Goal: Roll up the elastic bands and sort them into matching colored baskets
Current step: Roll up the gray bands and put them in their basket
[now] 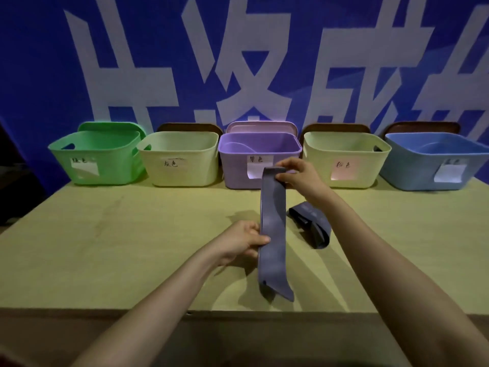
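Note:
A long grey-purple elastic band (272, 223) hangs stretched above the wooden table (119, 247). My right hand (299, 174) pinches its top end in front of the purple basket (238, 168). My left hand (243, 241) grips the band's left edge around its middle. The band's lower end touches the table near the front edge. A second dark band (313, 226) lies loosely folded on the table, just right of the hanging one. A curved purple shape shows inside the purple basket.
Along the table's far edge stand a green basket (90, 160), a cream basket (182, 165), another cream basket (341, 162) and a blue basket (423, 173), each with a paper label. Lids lean behind them against a blue banner wall.

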Available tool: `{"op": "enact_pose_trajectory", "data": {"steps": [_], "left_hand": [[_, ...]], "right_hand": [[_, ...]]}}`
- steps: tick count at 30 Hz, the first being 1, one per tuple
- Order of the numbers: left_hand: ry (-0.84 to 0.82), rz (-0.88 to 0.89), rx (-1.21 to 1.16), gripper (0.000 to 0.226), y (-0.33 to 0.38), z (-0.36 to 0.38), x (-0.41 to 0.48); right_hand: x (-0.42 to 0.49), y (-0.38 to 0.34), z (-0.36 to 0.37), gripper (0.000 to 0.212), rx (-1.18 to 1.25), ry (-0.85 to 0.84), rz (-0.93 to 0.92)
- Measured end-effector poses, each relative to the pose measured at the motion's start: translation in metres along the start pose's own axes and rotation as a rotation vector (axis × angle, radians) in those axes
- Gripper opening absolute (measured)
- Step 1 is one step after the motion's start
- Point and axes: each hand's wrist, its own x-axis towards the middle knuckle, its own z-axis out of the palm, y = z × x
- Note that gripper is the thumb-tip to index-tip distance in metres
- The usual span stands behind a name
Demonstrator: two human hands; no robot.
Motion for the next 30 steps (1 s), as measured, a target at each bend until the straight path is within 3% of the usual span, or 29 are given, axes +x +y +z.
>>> {"op": "enact_pose_trajectory", "data": {"steps": [5,12,17,22,24,26,30], "left_hand": [[0.125,-0.044,0.027,0.003,-0.039,0.004,0.011],[0.121,-0.055,0.050,0.013,-0.038,0.003,0.014],[0.109,-0.103,-0.010,0.004,-0.036,-0.002,0.016],[0.114,-0.229,0.556,0.048,-0.022,-0.019,0.026],[0.246,-0.181,0.723,0.051,-0.020,-0.031,0.042],[0.402,-0.059,0.644,0.038,-0.023,-0.043,0.061],[0.361,0.055,0.127,0.034,-0.031,-0.046,0.089]], "right_hand": [[-0.009,0.032,0.010,0.022,-0.038,-0.008,0.070],[-0.004,0.049,0.014,0.014,-0.026,0.018,0.064],[0.002,0.068,0.027,0.009,0.005,0.071,0.090],[-0.001,0.099,0.049,0.011,0.068,0.062,0.159],[-0.003,0.109,0.053,0.010,0.025,0.033,0.139],[-0.004,0.113,0.054,0.010,-0.004,0.006,0.104],[-0.002,0.114,0.053,0.003,0.041,0.006,0.092]]}}
